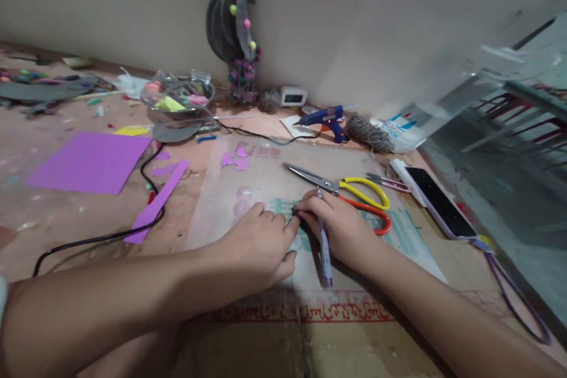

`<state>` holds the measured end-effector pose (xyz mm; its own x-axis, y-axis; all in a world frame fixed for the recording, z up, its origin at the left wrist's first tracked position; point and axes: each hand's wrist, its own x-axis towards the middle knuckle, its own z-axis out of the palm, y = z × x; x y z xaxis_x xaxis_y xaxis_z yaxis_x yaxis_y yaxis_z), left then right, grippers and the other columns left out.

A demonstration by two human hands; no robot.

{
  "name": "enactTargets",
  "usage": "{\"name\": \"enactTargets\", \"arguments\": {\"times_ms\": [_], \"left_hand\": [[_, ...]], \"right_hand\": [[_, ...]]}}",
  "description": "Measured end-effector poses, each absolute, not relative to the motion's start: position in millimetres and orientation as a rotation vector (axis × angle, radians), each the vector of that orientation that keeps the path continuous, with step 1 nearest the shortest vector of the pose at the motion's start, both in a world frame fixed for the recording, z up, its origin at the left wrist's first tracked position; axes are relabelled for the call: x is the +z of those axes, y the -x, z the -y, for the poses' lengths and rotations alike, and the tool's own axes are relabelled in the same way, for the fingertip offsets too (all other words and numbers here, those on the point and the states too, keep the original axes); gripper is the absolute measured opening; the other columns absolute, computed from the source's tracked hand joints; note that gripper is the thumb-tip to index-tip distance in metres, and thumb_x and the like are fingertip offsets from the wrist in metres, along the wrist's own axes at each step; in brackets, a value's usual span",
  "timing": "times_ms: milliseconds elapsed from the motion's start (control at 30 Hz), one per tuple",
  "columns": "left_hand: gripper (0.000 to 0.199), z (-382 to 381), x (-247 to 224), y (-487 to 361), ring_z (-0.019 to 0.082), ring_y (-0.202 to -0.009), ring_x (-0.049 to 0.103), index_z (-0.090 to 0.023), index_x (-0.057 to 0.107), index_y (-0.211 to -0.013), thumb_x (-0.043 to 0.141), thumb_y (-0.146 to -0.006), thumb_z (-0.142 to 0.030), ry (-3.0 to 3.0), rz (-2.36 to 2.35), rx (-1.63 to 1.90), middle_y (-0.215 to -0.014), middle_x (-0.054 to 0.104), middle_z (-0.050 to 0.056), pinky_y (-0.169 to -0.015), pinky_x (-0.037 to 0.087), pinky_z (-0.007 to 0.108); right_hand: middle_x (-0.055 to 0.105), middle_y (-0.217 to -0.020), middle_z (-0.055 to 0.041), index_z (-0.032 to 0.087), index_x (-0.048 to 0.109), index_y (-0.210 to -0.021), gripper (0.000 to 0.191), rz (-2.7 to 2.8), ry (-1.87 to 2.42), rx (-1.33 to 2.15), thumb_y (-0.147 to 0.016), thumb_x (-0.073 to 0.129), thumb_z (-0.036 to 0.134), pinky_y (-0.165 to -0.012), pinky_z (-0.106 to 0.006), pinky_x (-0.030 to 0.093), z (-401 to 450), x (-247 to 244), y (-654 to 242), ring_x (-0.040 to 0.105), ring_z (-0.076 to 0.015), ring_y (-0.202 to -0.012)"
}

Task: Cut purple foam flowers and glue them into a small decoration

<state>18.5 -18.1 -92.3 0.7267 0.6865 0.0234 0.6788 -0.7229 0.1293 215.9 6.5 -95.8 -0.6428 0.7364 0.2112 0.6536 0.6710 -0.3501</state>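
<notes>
Although the small dark piece [295, 211] is mostly hidden at the fingertips above the printed sheet [266, 180], it looks light in the head view, probably best pinched by its edges. Bent inward, the right hand [343, 221] has fingers closed around a slim, likely stiff pen [325, 248]; the left hand [263, 242] lies knuckles up, fingers curled toward the piece, whether gripping cannot be told.

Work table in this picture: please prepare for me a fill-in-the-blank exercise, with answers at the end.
1. The right hand holds a slim ____.
2. The scissors have one orange-red handle and one ____ handle.
3. The glue gun is coloured ____.
4. The phone lies to the ____ of the scissors.
Missing words: pen; yellow; blue; right.
</notes>
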Motion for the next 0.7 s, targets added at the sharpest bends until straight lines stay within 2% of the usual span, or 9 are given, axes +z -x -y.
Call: {"name": "enactTargets", "arguments": {"times_ms": [167,367,533,700], "left_hand": [[0.047,18.8,-93.0,-17.7,0.03,-0.075,0.065,-0.006,0.057,-0.123,0.044,-0.088,-0.034,-2.832,-1.11,0.103,-0.086,0.069,0.014,-0.073,0.048,0.045],[0.045,18.5,-86.2,-16.3,0.029,-0.068,0.067,-0.008,0.055,-0.125,0.043,-0.089,-0.032,-2.751,-1.105,0.052,-0.08,0.069,0.012,-0.053,0.048,0.036],[0.044,17.7,-84.9,-16.6,0.029,-0.069,0.068,-0.008,0.055,-0.125,0.041,-0.091,-0.031,-2.743,-1.097,-0.015,-0.082,0.071,0.013,-0.055,0.051,0.038],[0.049,18.6,-93.0,-14.8,0.029,-0.07,0.069,-0.006,0.049,-0.133,0.04,-0.093,-0.031,-2.765,-1.103,0.023,-0.087,0.071,0.015,-0.058,0.052,0.039]], "right_hand": [[0.059,-0.095,-0.0104,0.017,0.059,-0.098,0.014,2.537,1.053,0.35,-0.095,0.045,0.016,-0.073,-0.034,0.049,-7.7,-94.2,-213.1,0.056,-0.0204,-0.083],[0.059,-0.096,-0.0103,0.017,0.059,-0.097,0.013,2.581,1.148,0.241,-0.095,0.046,0.015,-0.071,-0.034,0.047,-10.8,-92.2,-215.3,0.055,-0.0208,-0.081],[0.059,-0.093,-0.0087,0.017,0.057,-0.096,0.009,2.531,1.104,0.36,-0.095,0.048,0.017,-0.074,-0.031,0.046,-10.7,-91.8,-217.4,0.056,-0.0192,-0.083],[0.059,-0.093,-0.0081,0.017,0.057,-0.094,0.008,2.464,1.168,0.31,-0.094,0.049,0.015,-0.072,-0.031,0.046,-14.7,-94.6,-221.9,0.056,-0.0186,-0.081]]}}
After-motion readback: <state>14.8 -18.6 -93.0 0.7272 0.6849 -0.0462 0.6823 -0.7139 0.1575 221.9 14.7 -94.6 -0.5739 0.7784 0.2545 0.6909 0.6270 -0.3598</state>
